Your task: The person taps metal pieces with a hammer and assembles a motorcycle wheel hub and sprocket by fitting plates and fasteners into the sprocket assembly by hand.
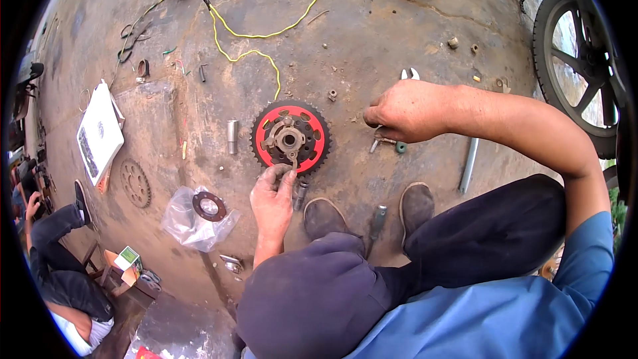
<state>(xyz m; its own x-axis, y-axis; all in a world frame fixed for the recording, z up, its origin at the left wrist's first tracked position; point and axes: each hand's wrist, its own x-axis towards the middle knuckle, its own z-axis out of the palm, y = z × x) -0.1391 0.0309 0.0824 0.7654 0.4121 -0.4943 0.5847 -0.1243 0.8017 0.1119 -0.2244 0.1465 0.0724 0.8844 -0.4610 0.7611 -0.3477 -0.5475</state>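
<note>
A red and black toothed sprocket (259,147) with a metal hub (274,138) in its middle lies flat on the floor in front of me. At its near edge, my left hand (272,201) pinches a small metal piece (294,158) against the hub side. Further right, my right hand (413,114) is held low over the floor with its fingers curled together. Whatever they hold is hidden. Beneath it lie small bolt-like parts (375,146) and a green ring-shaped piece (401,147). An open-ended wrench (413,74) pokes out behind that hand.
Left of the sprocket stand a metal socket (232,137), a plastic bag (193,231) with a dark ring (209,206), and a bare sprocket (135,183). A screwdriver (378,221) lies between my shoes. Yellow wire (247,35) trails behind. A wheel (565,70) stands far right; another person (66,252) sits left.
</note>
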